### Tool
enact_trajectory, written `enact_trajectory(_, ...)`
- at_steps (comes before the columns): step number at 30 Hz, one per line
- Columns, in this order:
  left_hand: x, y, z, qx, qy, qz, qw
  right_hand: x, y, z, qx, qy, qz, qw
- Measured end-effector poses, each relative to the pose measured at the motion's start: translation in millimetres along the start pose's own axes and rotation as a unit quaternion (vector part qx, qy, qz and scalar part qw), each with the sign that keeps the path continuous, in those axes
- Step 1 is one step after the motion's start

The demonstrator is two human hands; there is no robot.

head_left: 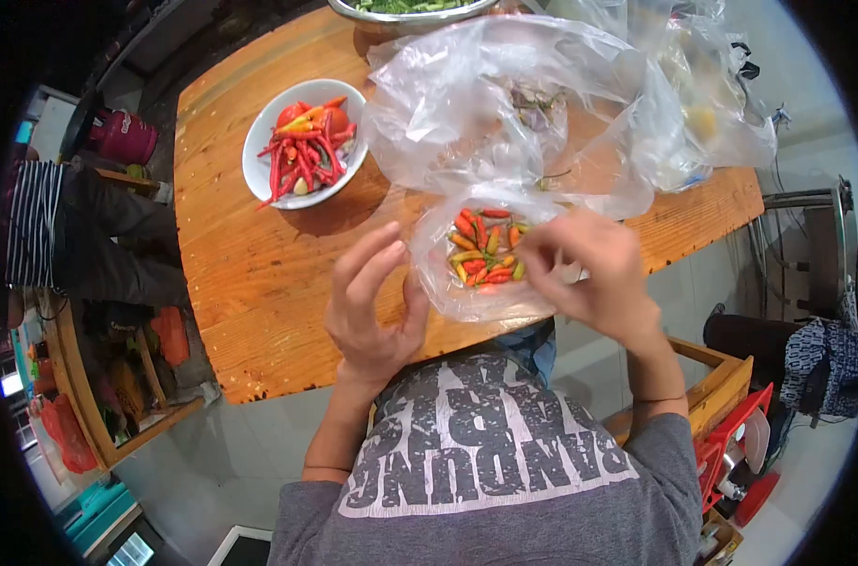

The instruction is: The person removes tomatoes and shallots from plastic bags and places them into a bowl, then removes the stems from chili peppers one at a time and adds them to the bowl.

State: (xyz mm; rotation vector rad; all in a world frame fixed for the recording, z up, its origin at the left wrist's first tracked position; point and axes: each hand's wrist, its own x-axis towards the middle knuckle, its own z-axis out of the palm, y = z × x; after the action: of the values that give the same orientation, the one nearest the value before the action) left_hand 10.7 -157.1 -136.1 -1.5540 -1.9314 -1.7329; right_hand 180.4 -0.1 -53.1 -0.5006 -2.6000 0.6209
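Small red, orange and yellow chilies [486, 247] lie in an open clear plastic bag [481, 304] at the table's near edge. My left hand [377, 307] is just left of this bag, fingers spread and the thumb close to its rim. Over the bag's right side, my right hand [589, 269] has its fingers curled together beside the chilies; whatever they hold, if anything, is hidden. Farther left, a white bowl [256, 174] holds long red chilies [306, 160], tomatoes and some orange chilies.
A large crumpled plastic bag [429, 104] with stems covers the middle of the wooden table [240, 283]. More filled plastic bags [698, 113] sit at the right. A metal bowl of chopped greens [410, 8] stands at the far edge. Another person [90, 226] is at the left.
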Motion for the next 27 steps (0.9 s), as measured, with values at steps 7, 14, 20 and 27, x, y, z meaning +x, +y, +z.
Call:
enact_trajectory(7, -3, 17, 7, 0.058, -0.121, -0.047, 0.990, 38, 41, -16, -0.106, 0.175, -0.018, 0.979)
enact_trajectory(14, -8, 17, 14, 0.086, -0.132, -0.023, 0.987, -23, 10, 15, -0.056, -0.150, -0.041, 0.986)
enact_trajectory(20, -9, 22, 18, 0.109, -0.266, -0.027, 0.957, -30, 32, 24, -0.148, -0.196, -0.032, 0.969)
enact_trajectory(27, 1, 30, 6, 0.074, -0.249, -0.037, 0.965, -27, 25, 10, -0.079, -0.130, -0.051, 0.987)
